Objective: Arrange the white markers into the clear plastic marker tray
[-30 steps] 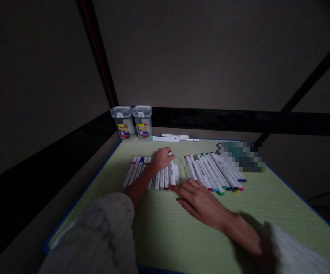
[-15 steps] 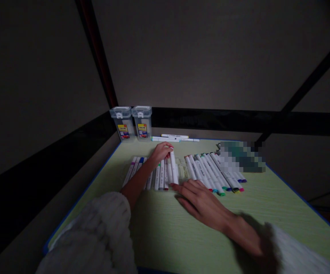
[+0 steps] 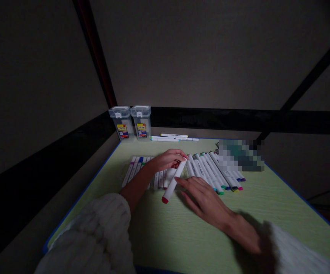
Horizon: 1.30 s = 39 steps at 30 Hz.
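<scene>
My left hand [image 3: 169, 159] pinches the far end of a white marker [image 3: 173, 184] with a red tip. The marker slants toward me, its red end lowest, over the near side of a clear tray. At the marker's middle, the index finger of my right hand [image 3: 206, 198] touches or nearly touches it; the other fingers are stretched out above the table. White markers [image 3: 130, 173] lie side by side in the tray, partly hidden by my left forearm. Right of the tray, a row of loose white markers [image 3: 206, 173] shows differently coloured ends.
Two clear lidded boxes [image 3: 121, 123] with yellow labels stand at the back left. Several markers [image 3: 165, 139] lie along the table's back edge. At the back right is a blurred-out dark green flat object [image 3: 243, 156]. The pale green table [image 3: 159, 236] has a blue edge.
My left hand has moved right and toward me with a marker, which has swung from near upright to a slant. A red-ended marker is gone from the loose row's left end. My right hand barely moved.
</scene>
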{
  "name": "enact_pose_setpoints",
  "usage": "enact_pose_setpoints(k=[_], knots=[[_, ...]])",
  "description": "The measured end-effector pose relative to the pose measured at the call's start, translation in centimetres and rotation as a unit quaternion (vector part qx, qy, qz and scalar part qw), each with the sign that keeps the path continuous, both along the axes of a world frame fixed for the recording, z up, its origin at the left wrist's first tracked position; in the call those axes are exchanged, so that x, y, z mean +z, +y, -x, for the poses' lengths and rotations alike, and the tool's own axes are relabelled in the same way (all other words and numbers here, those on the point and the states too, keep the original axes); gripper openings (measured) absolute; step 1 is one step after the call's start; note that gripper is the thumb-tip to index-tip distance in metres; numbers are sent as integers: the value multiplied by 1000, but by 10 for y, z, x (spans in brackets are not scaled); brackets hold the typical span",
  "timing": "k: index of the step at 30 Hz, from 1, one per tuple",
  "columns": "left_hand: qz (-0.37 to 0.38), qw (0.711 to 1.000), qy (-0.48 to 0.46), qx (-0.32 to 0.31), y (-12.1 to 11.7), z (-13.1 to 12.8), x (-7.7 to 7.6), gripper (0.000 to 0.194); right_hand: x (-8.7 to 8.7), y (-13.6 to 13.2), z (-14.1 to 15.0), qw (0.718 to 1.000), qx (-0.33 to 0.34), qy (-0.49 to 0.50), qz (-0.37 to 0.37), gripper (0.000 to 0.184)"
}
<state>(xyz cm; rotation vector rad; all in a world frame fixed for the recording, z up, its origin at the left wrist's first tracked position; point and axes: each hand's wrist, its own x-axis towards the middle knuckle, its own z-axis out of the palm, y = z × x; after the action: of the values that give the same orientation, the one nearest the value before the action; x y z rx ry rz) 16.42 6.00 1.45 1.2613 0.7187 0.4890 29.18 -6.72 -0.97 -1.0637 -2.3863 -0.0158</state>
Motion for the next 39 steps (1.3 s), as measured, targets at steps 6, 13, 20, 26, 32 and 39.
enact_pose_setpoints(k=[6,13,20,26,32,39], knots=[[7,993,39,-115,-11,-4,9,9,-2,4,-2,998,-43,33,-44,29],[-9,987,57,-149,-21,-9,19,14,1,3,-3,995,-57,53,-56,25],[-43,980,79,-175,-21,-11,15,14,3,7,-6,991,-70,46,-106,16],[-65,987,67,-131,-7,-5,6,8,4,8,-11,987,-131,27,-94,25],[-172,975,131,-47,9,7,4,12,4,13,-20,977,-203,17,-66,27],[-212,959,186,-16,21,17,5,16,9,22,-33,933,-346,-100,-2,30]])
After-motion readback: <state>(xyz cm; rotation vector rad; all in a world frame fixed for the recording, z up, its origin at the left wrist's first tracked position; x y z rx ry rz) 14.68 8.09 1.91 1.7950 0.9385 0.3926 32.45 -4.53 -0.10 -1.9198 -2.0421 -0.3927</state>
